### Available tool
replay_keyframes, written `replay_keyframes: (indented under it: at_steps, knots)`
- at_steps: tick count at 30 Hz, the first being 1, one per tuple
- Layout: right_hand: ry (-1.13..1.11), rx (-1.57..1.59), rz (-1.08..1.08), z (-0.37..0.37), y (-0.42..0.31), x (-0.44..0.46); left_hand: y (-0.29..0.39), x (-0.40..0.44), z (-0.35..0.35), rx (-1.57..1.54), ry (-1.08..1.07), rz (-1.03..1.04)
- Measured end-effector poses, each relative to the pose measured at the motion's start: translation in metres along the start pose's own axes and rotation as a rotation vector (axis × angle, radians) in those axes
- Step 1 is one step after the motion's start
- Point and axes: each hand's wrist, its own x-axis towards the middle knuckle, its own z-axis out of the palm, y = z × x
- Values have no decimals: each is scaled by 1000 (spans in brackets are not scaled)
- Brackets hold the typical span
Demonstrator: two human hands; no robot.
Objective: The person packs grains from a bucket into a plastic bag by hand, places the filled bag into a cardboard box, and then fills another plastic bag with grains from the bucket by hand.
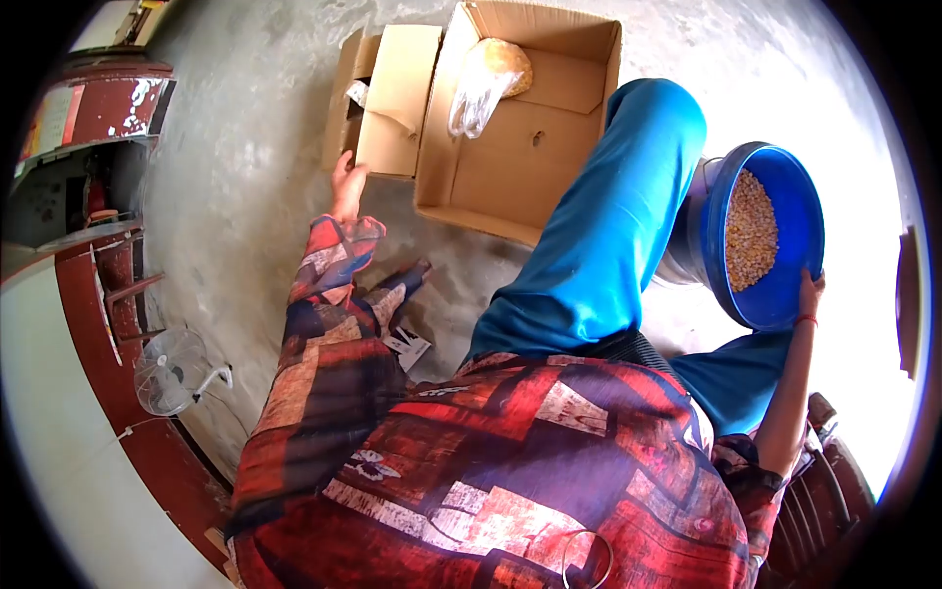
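Observation:
My left hand [348, 185] is at the near edge of a smaller cardboard box [397, 93], its fingers closed on the box's lower corner. Beside it stands a larger open cardboard box [520, 167] holding a clear plastic bag with yellowish contents [500, 74]. On the right, my right hand [810, 297] grips the rim of a blue basin [800, 211], which is tilted and has pale kernels [751, 231] inside. The basin rests by a bucket [690, 231] that it partly hides.
A white fan [172, 373] stands on the floor at the left, near dark red furniture [98, 314]. A printed paper item [407, 347] lies on the floor near my body. A dark chair [810, 501] is at the lower right.

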Motion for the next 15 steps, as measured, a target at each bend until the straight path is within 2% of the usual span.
replay_keyframes:
  at_steps: [2, 4, 6, 7, 8, 10, 12, 14, 15]
  knots:
    - [10, -13, -1, -2, -10, -1, 29, -13, 0, -61, -152, -84]
    - [-107, 67, 48, -10, -24, -7, 8, 11, 0, 48, -159, -121]
    - [-103, 67, 39, -9, -11, 2, -44, 49, -4, 321, -153, 87]
    - [-96, 75, 32, -9, -7, 4, -33, 43, -5, 366, -188, 1]
    - [-95, 71, 34, -8, -3, 5, -23, 36, -6, 365, -192, -1]
    - [-48, 53, 15, -7, -6, 1, -3, 21, -5, 105, -143, -472]
    - [-63, 77, 35, -7, -10, -1, -15, 30, -9, 64, -121, -491]
    - [-80, 95, 57, -9, -12, -7, -46, 48, -9, 303, -15, -8]
    - [-31, 45, 53, -8, -14, -9, -46, 50, -6, 221, -45, 181]
